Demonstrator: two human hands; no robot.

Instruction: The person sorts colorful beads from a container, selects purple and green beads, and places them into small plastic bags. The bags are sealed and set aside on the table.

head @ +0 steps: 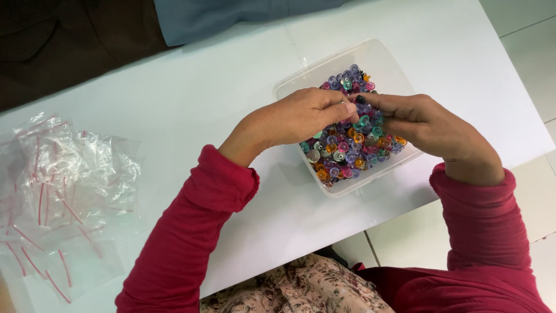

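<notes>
Landmark: clear plastic tub (379, 58), rectangular, set askew on the white table (231, 87).

1. Floral garment (301, 287), pale with a dark print, at the bottom edge of the view, nearest the wearer, below the tub.

2. Two red sleeves, cuffs pushed up at the wrists. Left sleeve (191, 237) runs up from the lower left toward the tub; right sleeve (486, 226) comes in from the lower right.

3. Heap of small clear zip bags (63, 191) with red seal strips, crumpled and overlapping, well to the left of the tub on the same table.

4. Left hand (295, 119), over the left side of the tub, fingers curled in, thumb and forefinger pinched together at the tip.

5. Right hand (428, 124), over the right side of the tub, fingers likewise drawn in, fingertips meeting those of the left hand above the tub's middle. A small dark piece (361, 99) shows at the meeting point; which hand has hold of it is not clear from this angle, possibly both.

6. Contents of the tub: small round plastic pieces (347, 148) in purple, pink, orange, teal and clear, loosely piled, filling the tub from its near corner to past the middle, directly under both hands.

7. Grey-blue cloth (231, 17), beyond the tub at the table's far edge, with a dark brown surface (63, 46) to its left.

8. Pale floor tiles (538, 64), right of the tub past the table edge.
</notes>
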